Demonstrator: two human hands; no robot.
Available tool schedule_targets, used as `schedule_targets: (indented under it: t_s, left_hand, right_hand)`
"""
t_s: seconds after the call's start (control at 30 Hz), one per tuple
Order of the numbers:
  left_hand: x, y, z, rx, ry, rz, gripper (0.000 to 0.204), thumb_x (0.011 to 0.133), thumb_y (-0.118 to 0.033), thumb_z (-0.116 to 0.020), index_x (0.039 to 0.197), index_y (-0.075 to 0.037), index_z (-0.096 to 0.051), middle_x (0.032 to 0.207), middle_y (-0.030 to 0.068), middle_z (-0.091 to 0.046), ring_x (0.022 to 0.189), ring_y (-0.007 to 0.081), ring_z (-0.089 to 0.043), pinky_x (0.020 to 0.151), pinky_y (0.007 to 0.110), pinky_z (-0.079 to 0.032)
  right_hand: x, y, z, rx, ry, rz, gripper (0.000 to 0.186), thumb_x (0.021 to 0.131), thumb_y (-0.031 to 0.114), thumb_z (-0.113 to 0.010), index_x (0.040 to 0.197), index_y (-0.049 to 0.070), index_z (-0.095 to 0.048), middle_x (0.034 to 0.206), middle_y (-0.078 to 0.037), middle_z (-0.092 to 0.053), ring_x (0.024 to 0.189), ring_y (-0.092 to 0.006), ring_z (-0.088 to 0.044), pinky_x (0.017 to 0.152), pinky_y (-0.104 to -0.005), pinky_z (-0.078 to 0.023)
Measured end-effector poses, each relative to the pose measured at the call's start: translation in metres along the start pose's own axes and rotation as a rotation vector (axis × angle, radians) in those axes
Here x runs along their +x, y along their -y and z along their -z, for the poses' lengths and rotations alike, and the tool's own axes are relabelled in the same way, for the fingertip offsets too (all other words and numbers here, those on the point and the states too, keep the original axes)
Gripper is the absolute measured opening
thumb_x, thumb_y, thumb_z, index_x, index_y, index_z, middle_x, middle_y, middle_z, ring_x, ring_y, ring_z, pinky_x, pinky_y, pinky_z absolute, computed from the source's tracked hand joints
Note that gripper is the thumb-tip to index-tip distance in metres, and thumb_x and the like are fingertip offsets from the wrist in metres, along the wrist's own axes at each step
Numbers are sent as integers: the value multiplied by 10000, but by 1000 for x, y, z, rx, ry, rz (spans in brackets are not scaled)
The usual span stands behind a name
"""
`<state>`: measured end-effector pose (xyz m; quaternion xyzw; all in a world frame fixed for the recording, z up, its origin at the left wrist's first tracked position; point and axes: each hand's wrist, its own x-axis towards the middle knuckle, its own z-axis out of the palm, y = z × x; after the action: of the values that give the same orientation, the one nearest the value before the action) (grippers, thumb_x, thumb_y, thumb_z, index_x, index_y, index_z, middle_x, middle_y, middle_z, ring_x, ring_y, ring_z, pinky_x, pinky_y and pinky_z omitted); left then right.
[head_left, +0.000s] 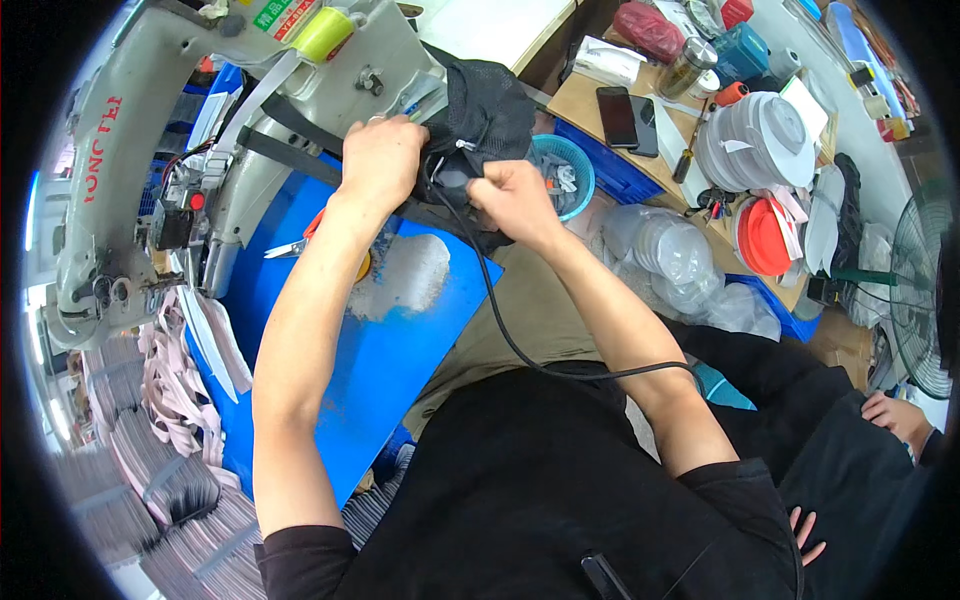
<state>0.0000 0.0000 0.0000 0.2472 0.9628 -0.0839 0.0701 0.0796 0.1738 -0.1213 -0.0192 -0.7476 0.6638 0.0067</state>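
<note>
A black mesh bag (487, 105) is bunched up at the far edge of the blue work surface (345, 385). My left hand (385, 155) is closed at the bag's left side, its fingertips mostly hidden from view. On the right, my right hand (512, 200) forms a fist around the bag's near edge. Black straps (285, 150) stretch leftward from beside my left hand. Scissors (288, 248) with orange handles lie on the blue surface, partly covered by my left forearm.
An industrial sewing machine (110, 180) stands at left, above bundled grey strips (180, 480). A thin black cable (510, 335) crosses to my right forearm. At right are a turquoise basket (570, 165), phones (617, 115), white reels (755, 140) and a fan (920, 290). Another person's hand (897, 420) is nearby.
</note>
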Motion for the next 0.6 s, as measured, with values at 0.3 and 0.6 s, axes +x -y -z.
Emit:
schedule_targets:
  t_s: [0.3, 0.6]
  left_hand:
    - [-2, -39, 13, -427, -481, -434, 488, 758, -121, -813, 1239, -143, -732, 1057, 104, -616, 1023, 338, -650, 887, 457, -541]
    - [15, -37, 2, -120, -470, -615, 212, 843, -121, -703, 1036, -157, -781, 962, 35, -609, 878, 256, -679, 751, 401, -563]
  right_hand:
    - [-2, 24, 5, -315, -24, 166, 346, 933, 275, -693, 727, 5, -633, 617, -185, -600, 569, -374, -608, 571, -452, -466]
    - [20, 25, 61, -188, -220, 459, 271, 859, 67, -720, 1129, 96, -731, 1112, -83, -728, 1027, -228, -697, 870, -347, -556]
